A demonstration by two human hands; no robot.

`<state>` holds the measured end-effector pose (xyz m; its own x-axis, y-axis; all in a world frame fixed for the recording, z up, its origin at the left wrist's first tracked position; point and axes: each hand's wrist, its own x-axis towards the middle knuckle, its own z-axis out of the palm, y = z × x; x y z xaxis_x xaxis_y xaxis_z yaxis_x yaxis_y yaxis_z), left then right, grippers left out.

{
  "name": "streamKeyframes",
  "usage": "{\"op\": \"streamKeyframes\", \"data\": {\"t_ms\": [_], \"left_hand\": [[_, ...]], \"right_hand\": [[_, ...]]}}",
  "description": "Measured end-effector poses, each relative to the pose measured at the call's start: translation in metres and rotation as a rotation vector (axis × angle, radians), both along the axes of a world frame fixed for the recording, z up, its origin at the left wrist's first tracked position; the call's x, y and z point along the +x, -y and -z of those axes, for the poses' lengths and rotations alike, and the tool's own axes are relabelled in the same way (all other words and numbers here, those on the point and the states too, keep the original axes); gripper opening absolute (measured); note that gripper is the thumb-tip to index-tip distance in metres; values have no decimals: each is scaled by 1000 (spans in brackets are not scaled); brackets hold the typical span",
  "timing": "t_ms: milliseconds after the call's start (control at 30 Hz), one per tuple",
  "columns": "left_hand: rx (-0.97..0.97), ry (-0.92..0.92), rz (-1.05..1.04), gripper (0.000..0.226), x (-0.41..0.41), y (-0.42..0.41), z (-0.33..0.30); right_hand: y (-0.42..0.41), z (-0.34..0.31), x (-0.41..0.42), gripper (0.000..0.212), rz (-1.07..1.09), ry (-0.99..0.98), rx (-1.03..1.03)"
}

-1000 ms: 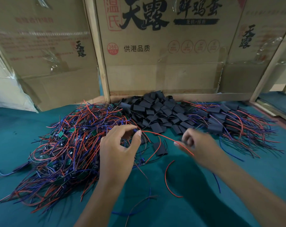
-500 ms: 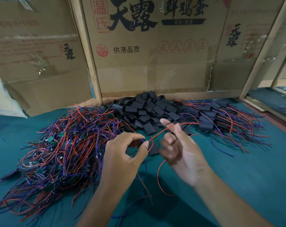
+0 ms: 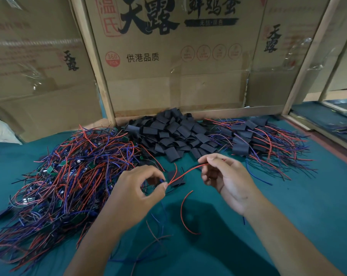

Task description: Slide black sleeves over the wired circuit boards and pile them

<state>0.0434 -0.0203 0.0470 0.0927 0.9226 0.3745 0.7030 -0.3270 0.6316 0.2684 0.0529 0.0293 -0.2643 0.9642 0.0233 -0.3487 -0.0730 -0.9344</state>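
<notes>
My left hand (image 3: pixel 136 194) pinches a wired piece at its fingertips; the board itself is hidden behind the fingers. A red wire (image 3: pixel 185 172) runs from that pinch up to my right hand (image 3: pixel 226 180), which pinches its far end between thumb and forefinger. One black sleeve (image 3: pixel 175 179) lies flat on the mat just behind the wire. A heap of loose black sleeves (image 3: pixel 172 134) sits at the back centre. To the left spreads a tangle of bare wired boards (image 3: pixel 69 176). At the back right lies the pile of sleeved boards (image 3: pixel 256 138).
Everything rests on a teal mat (image 3: pixel 300 206). Printed cardboard boxes (image 3: pixel 168 56) in a wooden frame wall off the back. A loose red wire (image 3: pixel 183 212) curls on the mat between my forearms. A wooden ledge (image 3: pixel 318 126) borders the right side.
My right hand went from beside the sleeve heap in toward my left hand, then drew back right along the red wire, stretching it out. My left hand kept its pinch.
</notes>
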Motion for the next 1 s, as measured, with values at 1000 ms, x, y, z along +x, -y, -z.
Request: {"op": "streamKeyframes", "data": {"t_ms": [1000], "left_hand": [[-92,113,37,35,3,10,-13]], "right_hand": [[-74,7,-28,16,98,1047,328]]}}
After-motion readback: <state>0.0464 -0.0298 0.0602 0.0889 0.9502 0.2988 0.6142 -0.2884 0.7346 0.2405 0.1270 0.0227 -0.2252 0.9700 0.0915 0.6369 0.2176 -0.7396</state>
